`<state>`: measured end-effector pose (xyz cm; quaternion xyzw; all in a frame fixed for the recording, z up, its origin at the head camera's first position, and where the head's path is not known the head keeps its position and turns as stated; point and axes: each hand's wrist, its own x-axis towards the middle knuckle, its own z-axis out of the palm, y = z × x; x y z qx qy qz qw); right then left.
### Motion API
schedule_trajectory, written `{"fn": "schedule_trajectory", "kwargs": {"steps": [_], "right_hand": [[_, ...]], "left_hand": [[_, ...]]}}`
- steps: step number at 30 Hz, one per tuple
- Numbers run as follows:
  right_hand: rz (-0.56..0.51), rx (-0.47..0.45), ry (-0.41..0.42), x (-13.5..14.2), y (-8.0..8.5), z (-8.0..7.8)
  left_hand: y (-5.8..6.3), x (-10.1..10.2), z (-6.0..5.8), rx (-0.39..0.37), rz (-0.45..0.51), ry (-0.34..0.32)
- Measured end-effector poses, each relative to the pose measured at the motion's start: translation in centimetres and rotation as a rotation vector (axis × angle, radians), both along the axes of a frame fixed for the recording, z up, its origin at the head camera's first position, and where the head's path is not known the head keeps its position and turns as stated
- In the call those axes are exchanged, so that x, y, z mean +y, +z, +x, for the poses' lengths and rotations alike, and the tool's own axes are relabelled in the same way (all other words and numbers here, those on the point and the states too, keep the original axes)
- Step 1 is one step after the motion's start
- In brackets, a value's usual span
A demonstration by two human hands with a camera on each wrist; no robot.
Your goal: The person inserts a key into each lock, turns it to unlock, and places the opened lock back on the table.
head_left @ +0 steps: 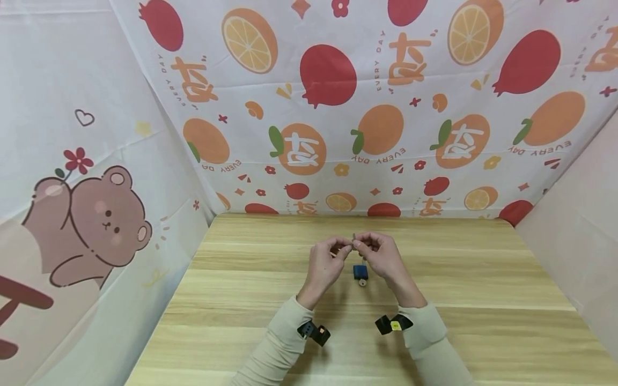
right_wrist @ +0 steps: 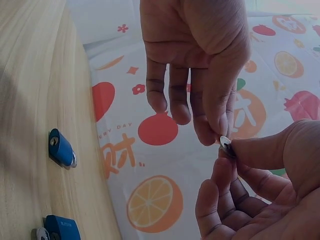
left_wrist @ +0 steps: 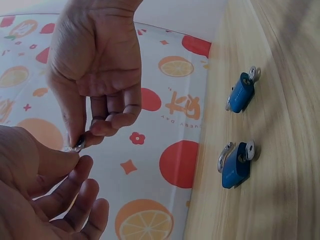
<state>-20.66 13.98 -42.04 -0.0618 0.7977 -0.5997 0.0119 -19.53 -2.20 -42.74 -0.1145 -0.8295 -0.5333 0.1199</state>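
Observation:
My left hand and right hand meet above the table, fingertips almost touching. Thumb and forefinger of each pinch a small silver key; its rounded end shows in the right wrist view, while the fingertips cover much of the rest. Below the hands, a blue padlock lies on the wood with a round-headed silver key at its lower end. The left wrist view shows two blue padlocks: one nearer the top, another lower down, each with a silver shackle.
The wooden table reaches back to a fruit-print cloth. A bear-print cloth hangs on the left and a pale one on the right. Black straps circle both sleeved wrists.

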Motion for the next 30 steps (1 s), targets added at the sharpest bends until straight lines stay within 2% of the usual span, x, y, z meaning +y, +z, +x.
{"fn": "schedule_trajectory", "kwargs": {"steps": [10,18,24,30], "right_hand": [[0.001,0.0,-0.018,0.4,0.3,0.2],[-0.009,0.002,-0.023,0.4,0.4,0.4],[-0.012,0.018,-0.029,0.7,0.5,0.7],[-0.034,0.026,-0.024,1.1,0.5,0.9]], "left_hand": [[-0.2,-0.7,-0.6,-0.003,-0.073,0.038],[-1.2,-1.5,-1.5,0.032,-0.185,0.066],[-2.4,-2.4,-2.4,0.015,-0.257,0.089],[-2.9,-3.1,-3.0,-0.041,-0.317,0.096]]}}
